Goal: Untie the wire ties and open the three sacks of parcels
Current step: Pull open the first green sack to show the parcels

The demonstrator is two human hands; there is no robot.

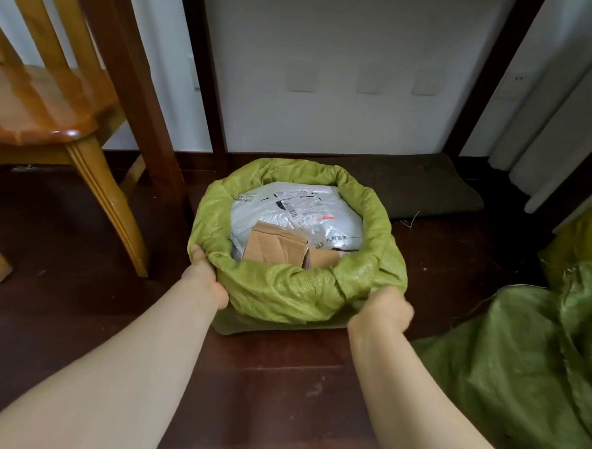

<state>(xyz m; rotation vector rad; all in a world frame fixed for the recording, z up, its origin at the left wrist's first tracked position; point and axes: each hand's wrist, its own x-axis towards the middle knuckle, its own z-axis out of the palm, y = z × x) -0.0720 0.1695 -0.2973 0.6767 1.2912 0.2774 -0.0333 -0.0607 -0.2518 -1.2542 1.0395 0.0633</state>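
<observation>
A light green woven sack [284, 289] stands open on the dark wooden floor, its mouth rolled down into a thick rim. Inside lie a white plastic mailer [288, 210] with a label and two brown cardboard boxes [274, 245]. My left hand [204, 278] grips the rolled rim at the sack's near left side. On the near right side, my right hand [384, 309] clasps the rim. A thin wire tie [410, 220] lies on the floor just right of the sack. A darker green sack [521, 356] lies at the right, a yellowish sack [582, 239] behind it.
A wooden chair [47, 108] stands at the left, close to the sack. A dark table leg [145, 123] rises between them. A dark mat [427, 186] lies against the white wall [330, 71] behind the sack. White curtains [561, 111] hang at the right.
</observation>
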